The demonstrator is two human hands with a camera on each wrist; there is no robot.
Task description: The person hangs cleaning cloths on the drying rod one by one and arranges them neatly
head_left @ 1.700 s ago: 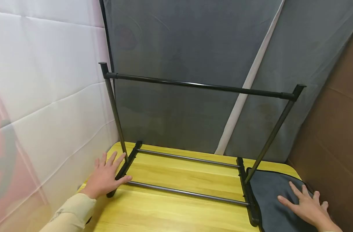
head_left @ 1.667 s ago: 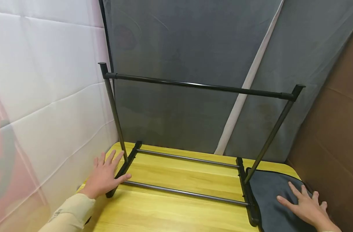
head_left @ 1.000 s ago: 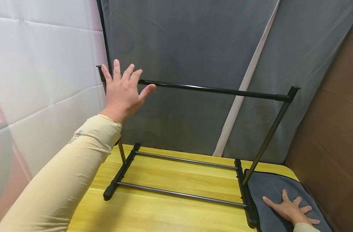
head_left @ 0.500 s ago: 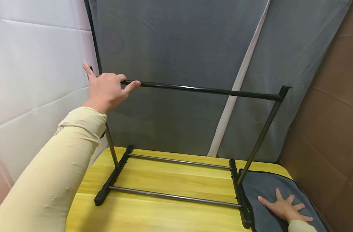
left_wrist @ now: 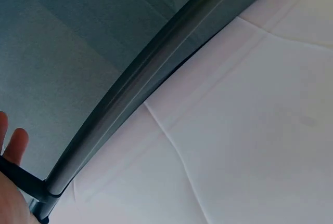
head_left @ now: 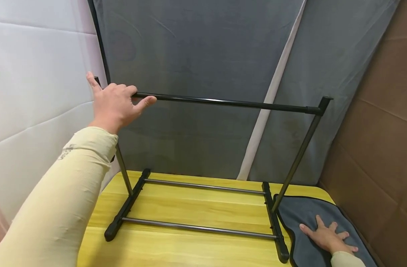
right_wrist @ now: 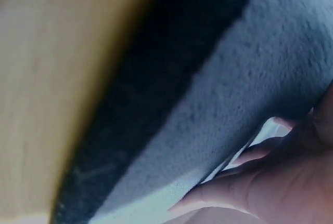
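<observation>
Up at the rack's left corner, my left hand (head_left: 114,105) curls over the top bar (head_left: 223,102).
That bar's long axis runs rightward; my right hand (head_left: 328,237) lies flat, fingers spread, on the grey cloth (head_left: 307,217) below the rack's right end.

We see a yellow wood-grain surface (head_left: 190,207) with the grain running left to right. On it stands a black rack (head_left: 203,207): two black feet lie flat on the wood, one at the left and one toward the right, joined by two grey crossbars, one nearer us and one farther back. At the right end of the surface lies a grey cloth (head_left: 307,222) with a dark edge, just beside the rack's right foot. Our right hand (head_left: 328,237) rests flat on that cloth, fingers spread.
</observation>
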